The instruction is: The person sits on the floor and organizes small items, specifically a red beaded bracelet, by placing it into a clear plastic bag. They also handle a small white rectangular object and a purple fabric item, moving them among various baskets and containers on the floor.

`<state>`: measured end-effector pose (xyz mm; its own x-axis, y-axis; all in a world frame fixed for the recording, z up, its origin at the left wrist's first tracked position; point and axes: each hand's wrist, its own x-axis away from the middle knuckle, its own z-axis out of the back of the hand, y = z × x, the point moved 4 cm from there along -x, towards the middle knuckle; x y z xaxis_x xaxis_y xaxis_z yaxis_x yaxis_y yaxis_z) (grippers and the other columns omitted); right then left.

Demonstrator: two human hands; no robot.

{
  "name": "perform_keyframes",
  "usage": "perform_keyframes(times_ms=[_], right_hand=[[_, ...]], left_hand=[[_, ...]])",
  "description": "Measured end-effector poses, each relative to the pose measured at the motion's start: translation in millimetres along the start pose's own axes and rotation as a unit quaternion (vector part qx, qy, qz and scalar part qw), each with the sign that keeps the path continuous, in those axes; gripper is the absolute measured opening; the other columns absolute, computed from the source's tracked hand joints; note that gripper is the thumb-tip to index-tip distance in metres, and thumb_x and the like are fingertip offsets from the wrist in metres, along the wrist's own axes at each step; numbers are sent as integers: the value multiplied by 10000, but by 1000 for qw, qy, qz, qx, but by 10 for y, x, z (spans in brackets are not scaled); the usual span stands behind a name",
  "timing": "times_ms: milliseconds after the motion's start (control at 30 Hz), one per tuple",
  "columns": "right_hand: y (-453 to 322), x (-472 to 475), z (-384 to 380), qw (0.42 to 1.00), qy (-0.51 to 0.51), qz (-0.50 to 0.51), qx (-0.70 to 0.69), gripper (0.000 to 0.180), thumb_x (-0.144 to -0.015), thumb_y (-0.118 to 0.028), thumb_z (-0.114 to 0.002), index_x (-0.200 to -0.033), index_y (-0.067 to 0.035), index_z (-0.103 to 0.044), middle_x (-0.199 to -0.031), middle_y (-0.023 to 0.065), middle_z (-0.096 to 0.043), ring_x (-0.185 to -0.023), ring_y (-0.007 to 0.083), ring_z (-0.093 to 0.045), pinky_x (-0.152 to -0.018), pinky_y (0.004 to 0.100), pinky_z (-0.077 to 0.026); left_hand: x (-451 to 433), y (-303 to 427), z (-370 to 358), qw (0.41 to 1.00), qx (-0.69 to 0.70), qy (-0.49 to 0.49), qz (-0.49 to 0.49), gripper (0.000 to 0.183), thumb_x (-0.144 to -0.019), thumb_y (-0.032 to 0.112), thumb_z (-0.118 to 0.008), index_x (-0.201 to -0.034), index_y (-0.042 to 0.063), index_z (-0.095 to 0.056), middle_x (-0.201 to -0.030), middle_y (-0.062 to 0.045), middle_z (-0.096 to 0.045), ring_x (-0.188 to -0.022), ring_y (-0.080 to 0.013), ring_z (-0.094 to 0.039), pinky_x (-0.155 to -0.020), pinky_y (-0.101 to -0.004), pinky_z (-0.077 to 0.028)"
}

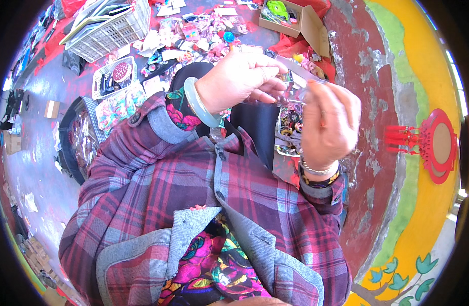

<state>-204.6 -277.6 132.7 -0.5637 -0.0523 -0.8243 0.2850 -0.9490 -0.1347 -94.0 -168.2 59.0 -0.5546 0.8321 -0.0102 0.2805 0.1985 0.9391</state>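
Note:
A clear plastic bag [296, 87] is stretched between my two hands above my lap. My left hand [240, 76], with a pale green bangle at its wrist, pinches one side of the bag with thumb and fingers. On the other side, my right hand [330, 118] has its fingertips closed at the bag's edge; this hand is slightly blurred. Small dark reddish things show through the plastic near my left fingers, too unclear to name. Below the bag, partly hidden by my right hand, sits a basket holding colourful hair ties [290, 124].
Colourful hair accessories and cards [203, 34] cover the floor ahead. Around them stand a white plastic crate [108, 34], a small white basket [133, 67] and an open cardboard box [314, 32]. A dark container [68, 149] with plastic-wrapped goods lies left. A painted wall [406, 88] rises right.

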Motion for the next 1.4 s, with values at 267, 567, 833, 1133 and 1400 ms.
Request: perform_keyframes(times_ms=[267, 567, 833, 1133, 1400], right_hand=[[-2, -9, -263, 993, -62, 84, 59, 218, -660, -76, -640, -877, -65, -617, -808, 38, -581, -746, 197, -554, -659, 323, -405], [-110, -83, -224, 983, -138, 86, 84, 175, -606, -52, -649, -767, -70, -582, -765, 47, -549, -699, 225, -540, -649, 335, -420], [68, -80, -217, 999, -21, 8, -38, 186, -558, 32, -618, -683, -73, -530, -680, 50, -528, -644, 239, -514, -607, 325, -418], [942, 556, 301, 792, 220, -407, -398, 65, -802, 24, -545, -843, -11, -582, -759, 23, -569, -660, 78, -508, -627, 194, -393], [1473, 2302, 1235, 790, 149, -578, -141, 98, -838, -105, -550, -853, -28, -608, -704, 7, -593, -599, 65, -517, -539, 191, -394]], left_hand=[[112, 21, -180, 996, -74, -14, -57, 292, -939, 164, -419, -1165, 11, -521, -921, -46, -624, -761, -98, -606, -628, -226, -511], [116, 113, -214, 858, -451, 29, -246, 242, -872, 87, -478, -1095, 31, -552, -727, -151, -609, -622, -218, -635, -564, -278, -490], [140, 120, -183, 903, -380, 5, -199, 229, -898, 59, -454, -1093, 7, -561, -808, -110, -651, -695, -140, -640, -617, -257, -516], [97, 95, -67, 985, -146, 22, -88, 246, -923, 142, -457, -1078, -9, -573, -942, -121, -640, -868, -179, -631, -656, -255, -525], [106, 40, 0, 992, -115, 40, -25, 286, -939, 194, -428, -1124, 8, -543, -1055, -102, -610, -961, -199, -613, -701, -246, -504]])
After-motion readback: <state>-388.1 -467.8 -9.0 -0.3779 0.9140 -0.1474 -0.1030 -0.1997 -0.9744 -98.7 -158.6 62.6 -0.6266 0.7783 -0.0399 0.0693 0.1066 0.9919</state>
